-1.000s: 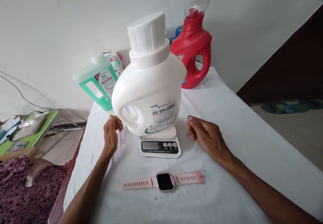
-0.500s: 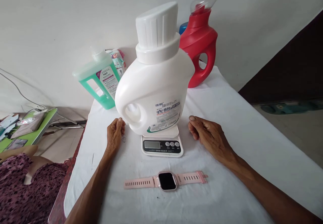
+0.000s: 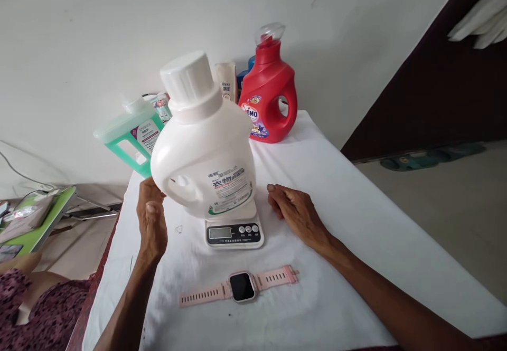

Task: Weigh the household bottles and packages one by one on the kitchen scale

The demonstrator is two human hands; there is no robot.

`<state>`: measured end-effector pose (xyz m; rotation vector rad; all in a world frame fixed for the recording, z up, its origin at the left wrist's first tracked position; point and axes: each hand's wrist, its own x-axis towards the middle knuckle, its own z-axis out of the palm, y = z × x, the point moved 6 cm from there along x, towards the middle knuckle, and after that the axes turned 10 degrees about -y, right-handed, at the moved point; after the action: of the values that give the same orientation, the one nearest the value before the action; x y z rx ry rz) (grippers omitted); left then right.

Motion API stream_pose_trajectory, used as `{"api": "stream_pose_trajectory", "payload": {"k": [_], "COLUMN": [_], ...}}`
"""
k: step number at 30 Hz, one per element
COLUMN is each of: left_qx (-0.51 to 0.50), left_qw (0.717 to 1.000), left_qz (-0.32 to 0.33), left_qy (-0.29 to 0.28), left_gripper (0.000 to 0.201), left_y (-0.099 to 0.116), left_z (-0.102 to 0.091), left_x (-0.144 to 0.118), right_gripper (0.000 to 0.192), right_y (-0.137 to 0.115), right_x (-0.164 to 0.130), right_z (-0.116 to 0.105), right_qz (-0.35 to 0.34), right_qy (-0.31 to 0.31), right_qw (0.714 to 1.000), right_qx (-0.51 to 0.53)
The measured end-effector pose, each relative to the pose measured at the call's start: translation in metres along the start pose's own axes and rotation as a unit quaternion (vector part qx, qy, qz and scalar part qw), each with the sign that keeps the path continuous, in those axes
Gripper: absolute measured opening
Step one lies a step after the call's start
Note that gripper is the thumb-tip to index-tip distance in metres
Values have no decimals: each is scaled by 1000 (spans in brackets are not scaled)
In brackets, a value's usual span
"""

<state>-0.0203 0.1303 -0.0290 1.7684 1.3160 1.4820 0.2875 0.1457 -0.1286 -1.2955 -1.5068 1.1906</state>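
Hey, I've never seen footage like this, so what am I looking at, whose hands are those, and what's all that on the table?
This is one view from a camera worn on a person's head, looking down at their own two bare hands; no machine is involved. The left hand touches the handle side of a large white detergent bottle, which stands on a small kitchen scale. The right hand rests on the white tablecloth beside the scale, holding nothing. A pink smartwatch lies flat in front. Against the wall stand a red detergent bottle and a green jug.
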Motion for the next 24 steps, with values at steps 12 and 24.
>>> {"api": "stream_pose_trajectory", "payload": {"k": [12, 24], "left_qx": [-108, -174], "left_qw": [990, 983], "left_qz": [-50, -29], "left_qy": [72, -42], "left_gripper": [58, 61], "left_y": [75, 68], "left_z": [52, 182], "left_x": [63, 140], "right_gripper": [63, 60], "right_y": [-10, -17], "right_x": [-5, -8], "right_z": [-13, -26], "right_qz": [-73, -120], "right_qy": [93, 177], "right_qw": [991, 975], "right_qx": [57, 63]}}
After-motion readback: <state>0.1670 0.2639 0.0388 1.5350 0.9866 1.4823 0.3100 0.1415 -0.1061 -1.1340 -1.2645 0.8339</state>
